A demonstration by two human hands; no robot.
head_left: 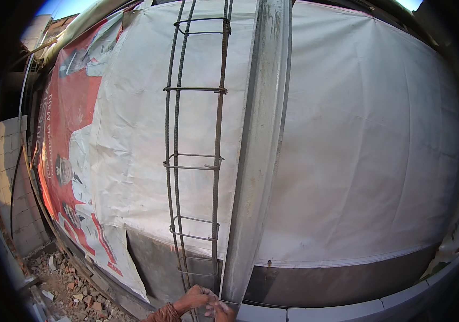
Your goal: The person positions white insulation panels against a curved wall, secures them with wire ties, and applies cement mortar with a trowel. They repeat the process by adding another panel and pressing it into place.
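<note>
A thin pale line (231, 302), string or wire, ran across the foot of the steel post (256, 150). It was probably light, flexible and easy to lose, so it was best held close to the fingertips. The rebar cage (219, 126), left of the post, seemed stiff and heavy, better taken by its long bars. The left hand (195, 298), left of the post's foot, had bent fingers; the right hand (223, 312), at the foot, was partly cut off. I could not tell how closed either grip was, or what it pinched.
</note>
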